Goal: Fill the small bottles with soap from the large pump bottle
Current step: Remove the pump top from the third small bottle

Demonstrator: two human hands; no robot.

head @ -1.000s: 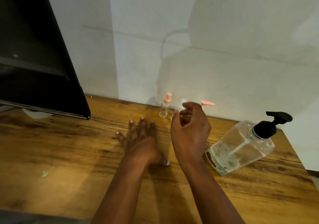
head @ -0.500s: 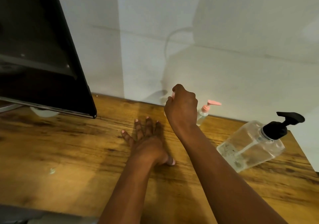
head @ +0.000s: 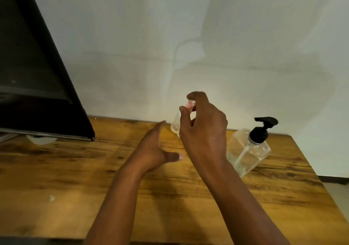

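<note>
Small bottle (head: 175,125), clear with a pink top, hangs just above centre of the frame, pinched at its top by the right hand (head: 204,129), thumb and fingers closed on the pink cap. Left hand (head: 151,150) is spread flat-fingered and empty just left of it, thumb pointing right, above the table (head: 56,178). Pump bottle (head: 249,150), clear with a black pump, sits at centre right, partly behind the right wrist. Wood-grain tabletop fills the lower frame; a small pale speck (head: 51,198) lies at lower left. Dark monitor (head: 34,75) leans in at upper left. Pale wall (head: 188,37), crossed by soft shadows, covers the top.
</note>
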